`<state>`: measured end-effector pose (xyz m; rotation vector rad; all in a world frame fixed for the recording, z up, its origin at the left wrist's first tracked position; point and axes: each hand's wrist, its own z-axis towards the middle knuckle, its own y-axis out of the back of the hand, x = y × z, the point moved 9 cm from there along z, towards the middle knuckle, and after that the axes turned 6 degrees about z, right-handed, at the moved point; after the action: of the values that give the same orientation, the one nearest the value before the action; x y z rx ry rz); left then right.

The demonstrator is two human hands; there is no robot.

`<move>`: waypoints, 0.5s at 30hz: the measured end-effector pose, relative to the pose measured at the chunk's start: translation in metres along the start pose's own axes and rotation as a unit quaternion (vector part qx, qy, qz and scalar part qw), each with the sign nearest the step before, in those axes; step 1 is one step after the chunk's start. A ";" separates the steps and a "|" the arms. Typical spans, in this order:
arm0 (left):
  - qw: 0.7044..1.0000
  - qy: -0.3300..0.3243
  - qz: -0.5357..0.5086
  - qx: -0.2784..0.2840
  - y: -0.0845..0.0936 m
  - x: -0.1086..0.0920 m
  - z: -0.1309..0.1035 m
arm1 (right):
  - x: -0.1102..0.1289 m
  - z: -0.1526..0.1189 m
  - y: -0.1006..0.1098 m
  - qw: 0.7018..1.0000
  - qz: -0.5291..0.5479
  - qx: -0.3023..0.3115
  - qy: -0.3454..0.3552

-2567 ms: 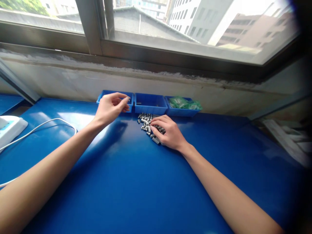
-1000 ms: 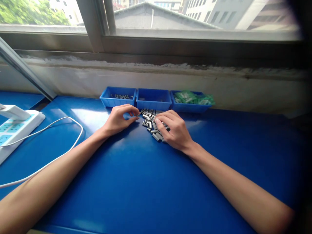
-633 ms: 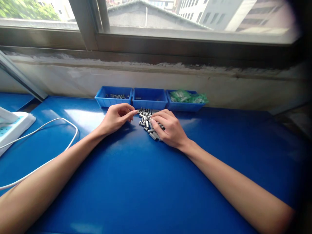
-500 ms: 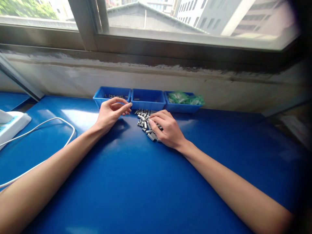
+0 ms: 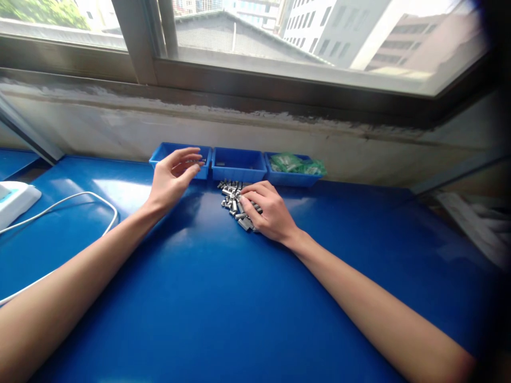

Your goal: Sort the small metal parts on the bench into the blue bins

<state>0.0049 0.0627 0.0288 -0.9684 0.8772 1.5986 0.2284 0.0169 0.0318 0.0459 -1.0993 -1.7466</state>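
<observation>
My left hand [image 5: 171, 175] hovers in front of and partly over the left blue bin [image 5: 159, 154], with thumb and fingers apart and nothing visible between them. Small metal pieces show in that bin behind the fingers. My right hand [image 5: 269, 211] reaches from the right onto a pile of small silver-grey metal pieces [image 5: 231, 201] on the blue table. Its thumb and index fingertip come together at the pile; whatever they pinch is too small or hidden to name. Some pieces are short, others longer bars, and the hand covers the pile's right side.
Beside the left bin stand a middle blue bin [image 5: 239, 173] with a few small pieces and a right blue bin [image 5: 293, 180] holding green plastic bags [image 5: 295, 163]. A white power strip [image 5: 24, 205] and white cable [image 5: 85, 194] lie at left. A window wall rises behind.
My left hand has shifted slightly left and up, and its thumb and fingers have spread apart over the left bin. My right hand stays at the pile. The view has turned slightly.
</observation>
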 end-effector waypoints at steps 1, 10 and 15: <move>0.997 -0.031 0.055 0.032 -0.006 -0.007 -0.004 | 0.000 0.000 0.001 1.000 0.001 -0.003 0.000; 0.855 -0.265 0.275 0.351 -0.074 -0.027 -0.059 | -0.002 0.000 0.002 1.000 -0.003 -0.004 -0.008; 0.859 -0.268 0.285 0.330 -0.072 -0.023 -0.052 | -0.003 0.000 0.000 1.000 -0.001 0.002 -0.009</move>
<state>0.0866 0.0221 0.0237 0.2579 1.2437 1.7172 0.2300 0.0186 0.0307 0.0344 -1.1158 -1.7506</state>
